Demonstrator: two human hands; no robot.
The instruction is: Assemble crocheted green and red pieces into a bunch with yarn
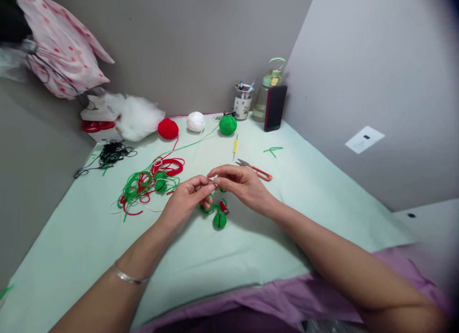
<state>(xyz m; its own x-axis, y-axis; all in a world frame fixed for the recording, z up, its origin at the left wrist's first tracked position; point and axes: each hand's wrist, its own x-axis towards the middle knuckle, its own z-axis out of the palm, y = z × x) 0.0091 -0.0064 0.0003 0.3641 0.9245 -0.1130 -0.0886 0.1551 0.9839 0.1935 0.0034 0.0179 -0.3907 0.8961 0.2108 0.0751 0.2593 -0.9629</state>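
My left hand and my right hand meet fingertip to fingertip above the middle of the table, both closed in a pinch. Green crocheted work shows beneath and between the left fingers. From it hangs or lies a small green crocheted ball with a dark line down its front. Beside that ball is a small red, white and green crocheted piece. What the right fingertips pinch is too small to make out. Just beyond the right hand lie orange-handled thread snips and a yellow-handled crochet hook.
Tangled red and green yarn lies left, with another green ball in it. Black yarn, white stuffing, and red, white and green yarn balls sit behind. A phone leans on a bottle.
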